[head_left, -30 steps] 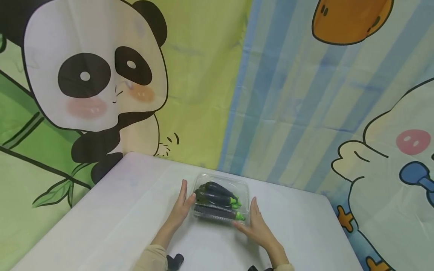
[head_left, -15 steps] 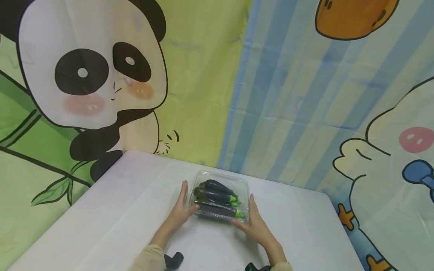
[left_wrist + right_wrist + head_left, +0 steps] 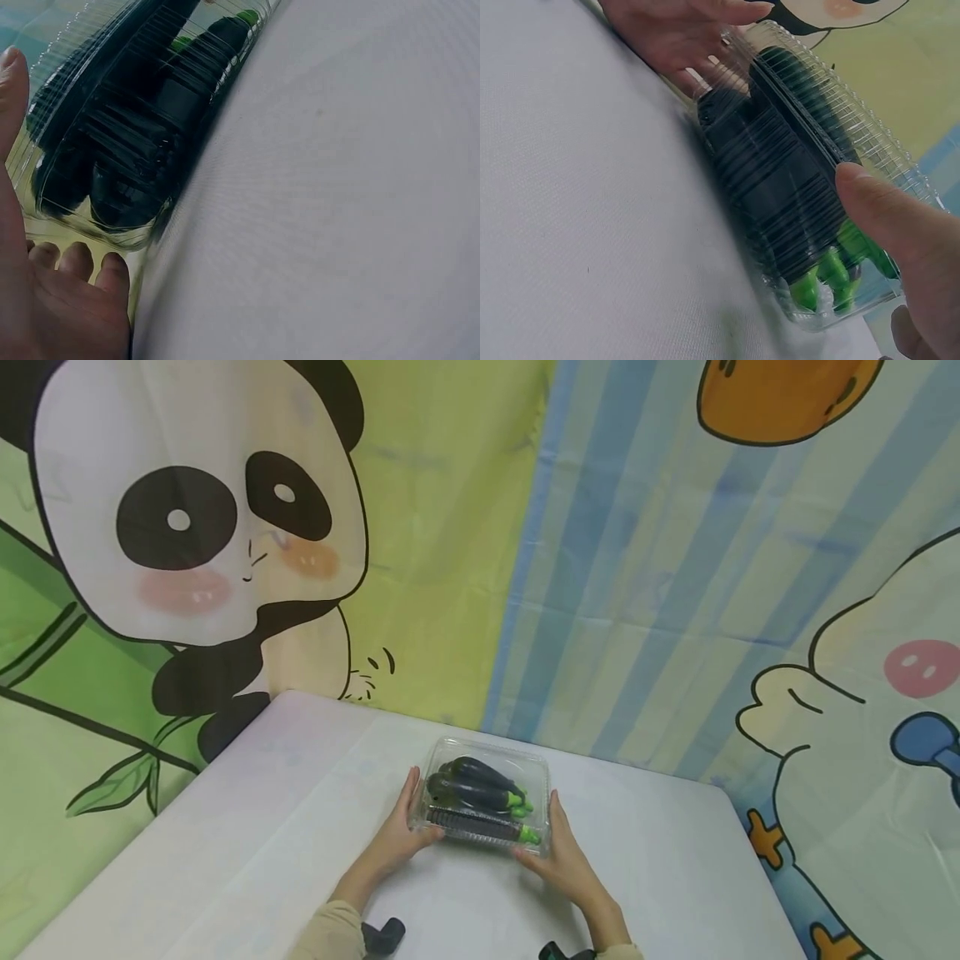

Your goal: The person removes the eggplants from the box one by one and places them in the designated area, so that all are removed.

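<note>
A clear plastic clamshell box sits near the back of the white table, with several dark eggplants with green stems inside. My left hand is at its left end, fingers extended along the side and thumb at the front left corner. In the left wrist view, the fingertips are close to the box's end; whether they touch it cannot be made out. On the opposite end, my right hand has straight fingers along the side. Its thumb lies over the box's ridged front in the right wrist view.
The white table spreads out around the box. Behind it hangs a cloth backdrop with a panda and other cartoon figures. Dark wrist-worn devices show below both forearms, beside tan sleeves.
My left hand has come in closer, its thumb moving down from the box's left side to the front corner. The right hand stays at its end. The box's left edge appears slightly further left.
</note>
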Demonstrator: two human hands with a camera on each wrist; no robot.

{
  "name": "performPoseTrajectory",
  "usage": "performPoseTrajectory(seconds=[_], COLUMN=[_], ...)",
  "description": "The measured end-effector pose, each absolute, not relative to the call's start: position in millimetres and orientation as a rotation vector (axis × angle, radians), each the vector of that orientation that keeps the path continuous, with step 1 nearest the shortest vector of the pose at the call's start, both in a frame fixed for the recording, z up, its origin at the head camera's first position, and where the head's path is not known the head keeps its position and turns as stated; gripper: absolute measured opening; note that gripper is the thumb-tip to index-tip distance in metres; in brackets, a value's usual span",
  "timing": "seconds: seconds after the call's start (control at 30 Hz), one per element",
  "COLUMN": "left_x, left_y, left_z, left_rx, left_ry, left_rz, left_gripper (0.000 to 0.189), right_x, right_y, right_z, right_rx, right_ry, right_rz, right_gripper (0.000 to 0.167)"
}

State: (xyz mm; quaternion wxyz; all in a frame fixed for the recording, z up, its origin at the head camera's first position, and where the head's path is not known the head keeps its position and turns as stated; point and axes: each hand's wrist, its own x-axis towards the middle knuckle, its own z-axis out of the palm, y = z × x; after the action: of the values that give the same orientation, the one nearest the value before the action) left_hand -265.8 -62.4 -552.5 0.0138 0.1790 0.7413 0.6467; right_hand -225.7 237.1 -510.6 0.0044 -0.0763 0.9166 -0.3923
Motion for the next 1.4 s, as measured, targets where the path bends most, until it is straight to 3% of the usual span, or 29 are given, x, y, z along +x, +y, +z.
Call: performPoseTrajectory(seconds=[0.77, 1.4], left_x=[-267.5, -269.1], left_y=[-59.7, -64.4], left_z=[-553.2, -558.8], left_rx=[0.459, 0.444], left_ry=[2.427, 2.361], left_rz=[1.912, 1.901], left_gripper=[0.114, 0.118], right_x=[-229.6, -227.3], right_y=[233.9, 226.1], right_z=[-523.5, -536.1], right_rx=[-0.247, -0.306], right_ry=[2.904, 2.709], right_rz=[-1.417, -1.77], right_gripper=[0.122, 0.108])
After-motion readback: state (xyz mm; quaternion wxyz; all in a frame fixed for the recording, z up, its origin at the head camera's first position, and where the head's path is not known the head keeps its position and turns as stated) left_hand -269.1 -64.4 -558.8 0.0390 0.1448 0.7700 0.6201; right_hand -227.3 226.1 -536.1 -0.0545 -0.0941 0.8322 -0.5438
